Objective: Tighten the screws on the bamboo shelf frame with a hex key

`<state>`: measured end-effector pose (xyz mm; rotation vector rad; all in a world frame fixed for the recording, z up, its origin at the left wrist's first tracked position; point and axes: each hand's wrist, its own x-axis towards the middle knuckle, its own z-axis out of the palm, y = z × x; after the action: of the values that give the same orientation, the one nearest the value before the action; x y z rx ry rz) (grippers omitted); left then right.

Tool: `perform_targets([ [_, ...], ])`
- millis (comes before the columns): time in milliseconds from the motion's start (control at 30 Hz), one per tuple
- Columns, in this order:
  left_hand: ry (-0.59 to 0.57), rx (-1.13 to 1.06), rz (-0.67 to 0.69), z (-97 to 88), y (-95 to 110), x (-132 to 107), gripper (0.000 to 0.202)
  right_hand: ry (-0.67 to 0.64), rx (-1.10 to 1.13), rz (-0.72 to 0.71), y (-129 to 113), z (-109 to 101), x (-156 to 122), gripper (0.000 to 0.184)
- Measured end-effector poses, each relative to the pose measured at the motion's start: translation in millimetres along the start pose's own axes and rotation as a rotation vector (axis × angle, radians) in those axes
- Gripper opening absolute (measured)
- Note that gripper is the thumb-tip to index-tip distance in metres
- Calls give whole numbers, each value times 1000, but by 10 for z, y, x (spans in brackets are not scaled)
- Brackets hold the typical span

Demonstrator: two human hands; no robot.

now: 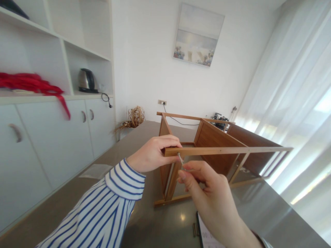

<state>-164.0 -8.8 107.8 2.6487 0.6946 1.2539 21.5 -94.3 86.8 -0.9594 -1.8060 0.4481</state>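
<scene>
A wooden shelf frame (204,151) lies on its side on the table. My left hand (152,154) is wrapped around the near end of its top rail, fingers above and thumb below. In my right hand (210,194), thumb and forefinger pinch a thin metal hex key (180,159). The key's far tip meets a screw spot on the rail's front face, close to my left fingers. How deep the screw sits cannot be made out. Brown panels (210,137) span between the rails behind my hands.
Small metal pieces (194,229) and a device with a lit screen (205,236) lie near the front of the grey table (152,220). A clear plastic bag (95,171) is at left. White cabinets (59,137), a kettle (86,80), dried plants (136,117) and a curtain (292,103) surround it.
</scene>
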Motion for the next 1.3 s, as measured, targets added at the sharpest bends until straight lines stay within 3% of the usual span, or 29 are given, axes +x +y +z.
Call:
perform_targets([
  [233, 15, 5, -10, -2, 13, 2, 24, -34, 337, 141, 5, 82, 27, 11],
  [400, 14, 17, -3, -5, 10, -1, 23, -110, 460, 153, 11, 91, 25, 18],
  [533, 18, 12, 5, -3, 7, -1, 22, -126, 315, 69, 71, 54, 16, 17],
  [667, 10, -8, 1, 3, 9, 2, 21, -50, 52, -126, 107, 6, 38, 12],
  [767, 12, -11, -3, 4, 16, 3, 22, -4, -4, -243, 73, -15, 61, 10],
  [1067, -4, -8, -20, -10, 33, 7, 23, 34, -19, -158, 14, 3, 43, 8],
  [1167, 0, 8, -15, -10, 20, 4, 23, 25, 28, -138, 64, 21, 19, 16],
  [1300, 5, 16, -16, -7, 22, 7, 23, 36, -21, -206, 112, 26, 6, 12],
])
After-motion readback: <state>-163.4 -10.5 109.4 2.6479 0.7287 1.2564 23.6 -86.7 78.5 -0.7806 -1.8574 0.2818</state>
